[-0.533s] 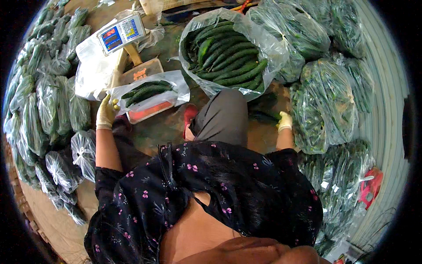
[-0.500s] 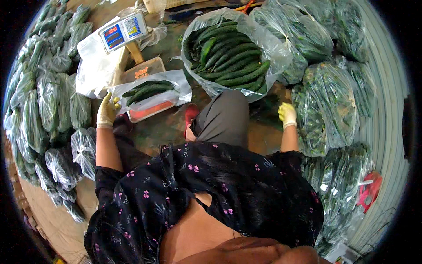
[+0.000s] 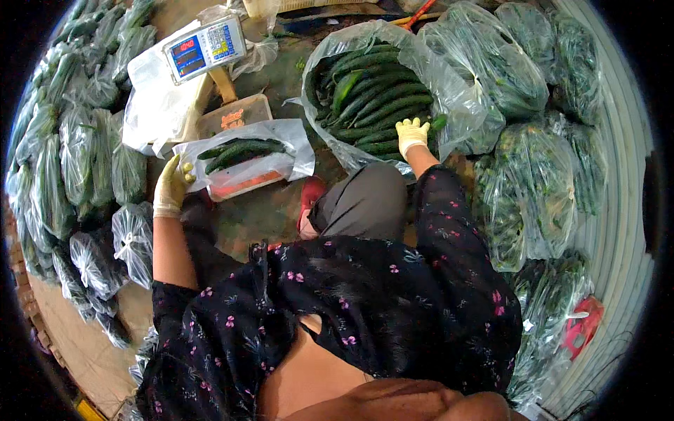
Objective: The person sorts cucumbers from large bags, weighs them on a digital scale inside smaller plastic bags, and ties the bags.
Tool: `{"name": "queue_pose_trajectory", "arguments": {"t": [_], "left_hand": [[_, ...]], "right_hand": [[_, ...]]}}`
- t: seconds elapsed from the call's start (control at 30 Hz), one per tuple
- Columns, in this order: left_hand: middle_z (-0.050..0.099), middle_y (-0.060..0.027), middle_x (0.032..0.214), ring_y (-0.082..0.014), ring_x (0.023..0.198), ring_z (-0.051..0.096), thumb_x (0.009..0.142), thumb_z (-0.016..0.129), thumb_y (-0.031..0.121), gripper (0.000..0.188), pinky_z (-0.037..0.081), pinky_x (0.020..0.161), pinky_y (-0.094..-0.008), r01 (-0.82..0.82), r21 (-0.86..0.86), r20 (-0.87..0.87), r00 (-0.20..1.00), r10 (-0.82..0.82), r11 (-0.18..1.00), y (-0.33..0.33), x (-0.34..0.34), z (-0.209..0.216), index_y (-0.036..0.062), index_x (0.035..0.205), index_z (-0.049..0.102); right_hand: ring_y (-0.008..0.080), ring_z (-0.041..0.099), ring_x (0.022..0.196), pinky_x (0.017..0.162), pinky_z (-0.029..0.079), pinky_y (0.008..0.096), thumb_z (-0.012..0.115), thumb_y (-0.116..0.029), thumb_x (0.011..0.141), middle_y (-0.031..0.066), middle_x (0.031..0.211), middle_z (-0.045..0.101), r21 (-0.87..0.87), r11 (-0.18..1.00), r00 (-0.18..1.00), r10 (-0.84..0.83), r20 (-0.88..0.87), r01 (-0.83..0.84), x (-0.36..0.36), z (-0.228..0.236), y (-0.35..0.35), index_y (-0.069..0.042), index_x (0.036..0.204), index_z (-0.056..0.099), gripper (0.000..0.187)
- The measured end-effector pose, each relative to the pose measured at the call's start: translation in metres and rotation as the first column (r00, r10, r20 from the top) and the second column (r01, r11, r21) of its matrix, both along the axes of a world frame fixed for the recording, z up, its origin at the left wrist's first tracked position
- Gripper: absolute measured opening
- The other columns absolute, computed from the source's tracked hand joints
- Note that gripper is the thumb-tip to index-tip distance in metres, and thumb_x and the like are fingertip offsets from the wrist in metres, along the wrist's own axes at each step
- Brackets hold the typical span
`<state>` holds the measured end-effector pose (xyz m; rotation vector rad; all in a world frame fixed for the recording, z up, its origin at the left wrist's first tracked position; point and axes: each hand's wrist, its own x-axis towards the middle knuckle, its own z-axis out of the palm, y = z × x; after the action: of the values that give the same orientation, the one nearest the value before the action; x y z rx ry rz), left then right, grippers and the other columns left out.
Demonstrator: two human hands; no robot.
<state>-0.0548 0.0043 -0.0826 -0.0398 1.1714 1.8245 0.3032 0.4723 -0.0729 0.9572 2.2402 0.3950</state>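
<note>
My left hand [image 3: 172, 186], in a pale yellow glove, grips the near left edge of a clear plastic bag [image 3: 242, 151] that holds a few dark green cucumbers and lies on a weighing scale's tray [image 3: 235, 184]. My right hand [image 3: 411, 135], also gloved, reaches into a big open plastic sack [image 3: 449, 84] full of loose cucumbers [image 3: 372, 98]; its fingers rest on the cucumbers at the sack's near edge. I cannot tell whether they have closed around one. The scale's display head [image 3: 203, 48] stands behind the tray.
Tied bags of cucumbers are stacked along the left [image 3: 63, 161] and piled at the right [image 3: 533, 182]. A white plastic sheet [image 3: 158, 109] lies by the scale. My bent knee [image 3: 361, 203] and a red shoe [image 3: 309, 200] sit between the hands. A red object [image 3: 579, 326] lies lower right.
My right hand has swung from the floor at my right side up and left into the open cucumber sack. My left hand still holds the bag on the scale.
</note>
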Motion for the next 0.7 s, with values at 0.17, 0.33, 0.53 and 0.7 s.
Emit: {"name": "queue_pose_trajectory", "arguments": {"t": [0.17, 0.33, 0.53, 0.7], "left_hand": [[0.059, -0.0066, 0.081, -0.0167, 0.069, 0.055, 0.089, 0.051, 0.028, 0.026, 0.043, 0.061, -0.0277, -0.022, -0.054, 0.022, 0.999, 0.023, 0.998, 0.022, 0.012, 0.025, 0.0068, 0.102, 0.054], [0.058, -0.0069, 0.084, -0.0164, 0.068, 0.053, 0.090, 0.049, 0.027, 0.025, 0.043, 0.061, -0.0270, -0.003, -0.041, 0.034, 0.999, 0.004, 0.999, 0.017, 0.008, 0.023, 0.0058, 0.103, 0.054], [0.058, -0.0070, 0.079, -0.0170, 0.065, 0.051, 0.092, 0.045, 0.026, 0.024, 0.043, 0.060, -0.0267, 0.006, -0.009, 0.096, 0.995, -0.005, 1.000, 0.016, 0.003, 0.011, 0.0052, 0.102, 0.053], [0.059, -0.0083, 0.082, -0.0162, 0.065, 0.052, 0.092, 0.043, 0.025, 0.024, 0.045, 0.064, -0.0265, -0.017, -0.075, 0.026, 0.999, 0.019, 0.997, 0.024, 0.011, 0.028, 0.0047, 0.101, 0.053]], "right_hand": [[0.0272, 0.033, 0.124, 0.100, 0.019, 0.0596, 0.054, -0.013, 0.081, 0.0039, 0.127, 0.046, 0.019, 1.000, 0.998, -0.018, 0.064, 0.016, 0.003, -0.003, 0.009, -0.017, 0.121, 0.049, 0.040], [0.0274, 0.042, 0.119, 0.101, 0.023, 0.0553, 0.071, -0.015, 0.059, 0.0098, 0.123, 0.048, -0.153, 0.985, 0.994, 0.095, 0.059, -0.085, 0.009, 0.023, 0.021, -0.010, 0.118, 0.046, 0.064], [0.0283, 0.049, 0.110, 0.095, 0.036, 0.0425, 0.073, -0.018, 0.059, 0.0120, 0.113, 0.052, -0.106, 0.976, 0.969, 0.167, -0.181, -0.189, 0.019, 0.050, 0.008, -0.009, 0.113, 0.050, 0.060], [0.0299, 0.054, 0.104, 0.091, 0.042, 0.0361, 0.075, -0.020, 0.056, 0.0178, 0.111, 0.055, -0.326, 0.945, 0.612, -0.264, -0.746, 0.010, 0.041, 0.084, 0.023, -0.004, 0.119, 0.047, 0.071]]}}
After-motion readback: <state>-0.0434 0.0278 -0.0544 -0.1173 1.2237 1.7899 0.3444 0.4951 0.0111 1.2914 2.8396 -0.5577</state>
